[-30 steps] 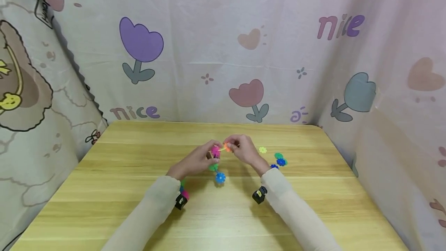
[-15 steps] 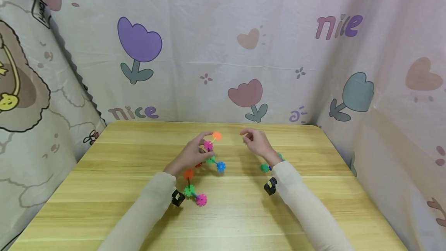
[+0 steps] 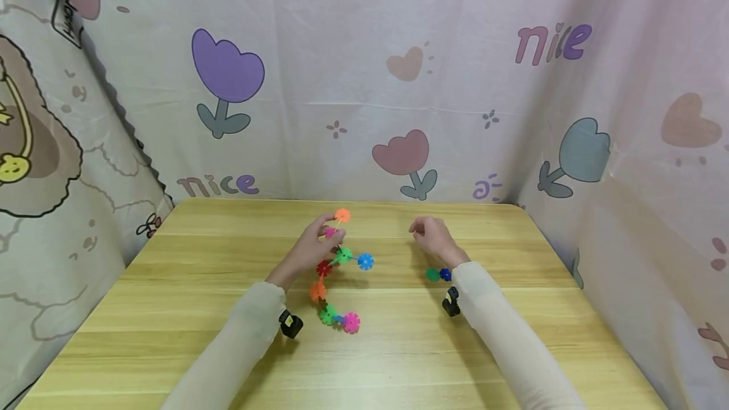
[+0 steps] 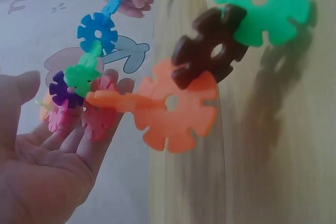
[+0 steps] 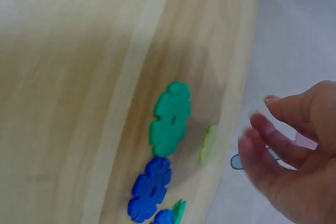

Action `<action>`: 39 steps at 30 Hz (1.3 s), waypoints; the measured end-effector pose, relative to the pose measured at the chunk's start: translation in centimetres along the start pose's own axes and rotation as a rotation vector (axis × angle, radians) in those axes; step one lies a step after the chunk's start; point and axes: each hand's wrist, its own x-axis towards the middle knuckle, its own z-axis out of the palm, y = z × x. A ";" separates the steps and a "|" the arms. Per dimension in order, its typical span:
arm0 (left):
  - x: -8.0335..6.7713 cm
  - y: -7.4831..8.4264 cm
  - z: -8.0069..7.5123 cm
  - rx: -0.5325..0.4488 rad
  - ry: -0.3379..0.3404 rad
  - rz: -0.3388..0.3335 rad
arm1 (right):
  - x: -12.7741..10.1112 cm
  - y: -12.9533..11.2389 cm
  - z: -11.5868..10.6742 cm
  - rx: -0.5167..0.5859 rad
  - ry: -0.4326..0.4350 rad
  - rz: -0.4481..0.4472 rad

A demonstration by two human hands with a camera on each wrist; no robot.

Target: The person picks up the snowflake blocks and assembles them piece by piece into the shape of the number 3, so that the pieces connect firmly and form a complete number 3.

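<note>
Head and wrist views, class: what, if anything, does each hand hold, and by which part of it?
The left hand holds the chain of flower-shaped discs around its far pink disc; the right hand holds nothing.

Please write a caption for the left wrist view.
A left hand holds a chain of colourful notched discs over a wooden table.

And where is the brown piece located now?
In the left wrist view, the brown piece sits above and right of centre, between an orange piece and a green piece.
</note>
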 end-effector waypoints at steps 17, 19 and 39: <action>-0.1 -0.7 0.0 -0.092 0.017 0.066 | -0.2 1.2 1.1 -0.190 -0.091 0.070; -0.1 -0.7 0.0 -0.101 0.023 0.077 | -0.1 1.3 1.1 -0.169 -0.098 0.083; -0.4 -0.2 -0.4 -0.161 0.079 0.105 | -0.5 2.0 -0.6 -0.143 -0.204 0.092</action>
